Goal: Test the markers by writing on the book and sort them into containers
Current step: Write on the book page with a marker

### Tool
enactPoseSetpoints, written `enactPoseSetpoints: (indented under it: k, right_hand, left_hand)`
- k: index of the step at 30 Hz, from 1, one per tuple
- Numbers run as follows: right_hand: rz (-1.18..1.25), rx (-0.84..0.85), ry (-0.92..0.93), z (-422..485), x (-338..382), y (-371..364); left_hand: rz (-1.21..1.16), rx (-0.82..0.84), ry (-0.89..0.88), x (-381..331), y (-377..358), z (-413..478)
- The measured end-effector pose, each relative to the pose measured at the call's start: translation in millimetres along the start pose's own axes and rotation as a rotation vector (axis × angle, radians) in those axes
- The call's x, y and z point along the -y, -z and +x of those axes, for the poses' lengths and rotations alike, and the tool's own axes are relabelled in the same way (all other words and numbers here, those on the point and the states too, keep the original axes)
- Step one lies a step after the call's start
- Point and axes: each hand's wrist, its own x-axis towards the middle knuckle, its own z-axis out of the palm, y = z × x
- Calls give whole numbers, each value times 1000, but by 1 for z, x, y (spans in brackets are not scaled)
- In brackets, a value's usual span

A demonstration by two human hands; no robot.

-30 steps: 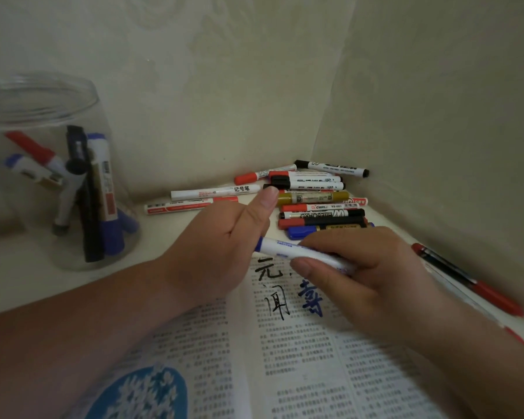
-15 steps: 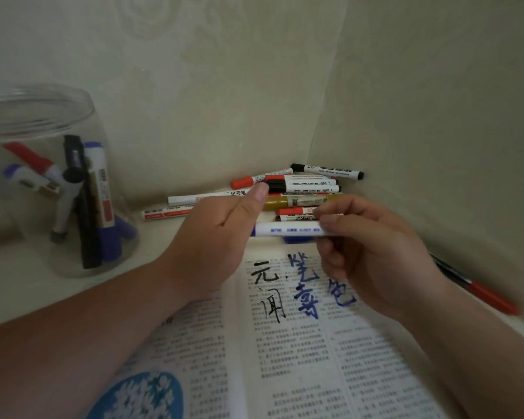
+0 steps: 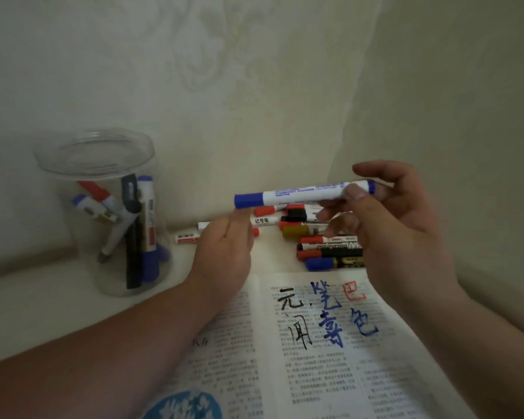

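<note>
My right hand (image 3: pixel 397 225) pinches a capped blue marker (image 3: pixel 300 194) by its right end and holds it level in the air above the book. Just below the blue cap, my left hand (image 3: pixel 224 252) hangs with loosely curled fingers and holds nothing. The open book (image 3: pixel 330 358) lies in front of me with black, blue and red characters written on its right page. A clear plastic jar (image 3: pixel 103 213) stands at the left with several markers inside. A pile of markers (image 3: pixel 321 237) lies behind the book near the wall corner.
Walls close in behind and on the right, meeting in a corner behind the pile. Two white markers with red print (image 3: pixel 191 235) lie to the left of the pile, partly hidden by my left hand. The surface is pale.
The cap went onto the blue marker. My left hand let go of it and dropped slightly. My right hand lifted the marker higher above the book.
</note>
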Motion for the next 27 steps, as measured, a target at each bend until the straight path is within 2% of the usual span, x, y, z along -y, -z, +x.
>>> enactPoseSetpoints:
  k: [3, 8, 11, 15, 19, 21, 24, 27]
  right_hand:
    - [-8, 41, 129, 16, 18, -32]
    - [-10, 125, 274, 49, 46, -83]
    - [-231, 172, 324, 69, 47, -114]
    - [-568, 331, 343, 84, 35, -158]
    - [-780, 491, 348, 84, 29, -184]
    - [-811, 526, 339, 84, 30, -189]
    - [-868, 552, 343, 86, 35, -190]
    - [-999, 667, 326, 81, 31, -194]
  left_hand:
    - [-134, -34, 58, -4, -1, 0]
    - [-200, 38, 102, -3, 4, 2]
    - [-178, 54, 136, -5, 4, 1]
    - [-223, 85, 137, -2, 6, 2]
    - [16, 98, -4, -4, 10, -1]
    - [130, 127, -39, -4, 11, -1]
    - [114, 116, -6, -10, 12, -1]
    - [123, 133, 10, -13, 13, -2]
